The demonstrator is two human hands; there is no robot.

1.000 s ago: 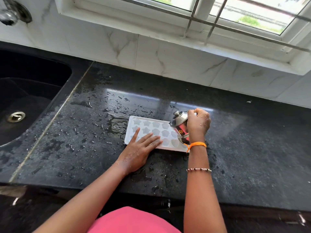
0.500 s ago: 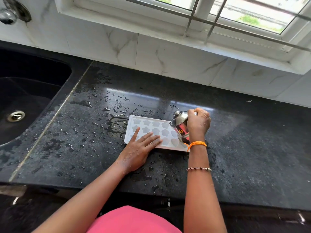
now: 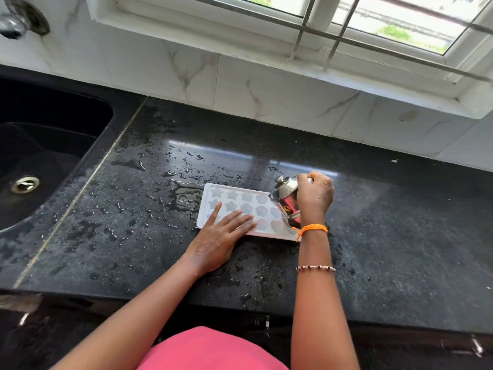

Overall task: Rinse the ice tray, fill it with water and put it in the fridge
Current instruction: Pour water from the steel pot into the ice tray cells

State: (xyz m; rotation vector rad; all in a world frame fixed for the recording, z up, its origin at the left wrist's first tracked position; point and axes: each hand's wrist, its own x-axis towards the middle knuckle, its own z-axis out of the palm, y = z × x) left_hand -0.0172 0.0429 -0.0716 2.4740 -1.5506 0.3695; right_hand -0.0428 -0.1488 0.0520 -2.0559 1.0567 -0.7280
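Note:
A white ice tray (image 3: 241, 202) with star- and flower-shaped cells lies flat on the wet black counter (image 3: 400, 236). My left hand (image 3: 220, 239) rests flat on the tray's near left part, fingers spread. My right hand (image 3: 314, 196) grips a small lidded steel jug (image 3: 285, 200), tilted over the tray's right end. My wrist, with an orange thread, covers the tray's right corner. I cannot make out any water stream.
A black sink (image 3: 40, 166) with a metal drain (image 3: 25, 184) lies at the left, a tap (image 3: 16, 22) above it. Puddles and drops dot the counter left of the tray. White marble wall tiles and a barred window run along the back.
Almost nothing differs. The tilted jug sits slightly lower over the tray's right end; my left hand stays flat on the tray.

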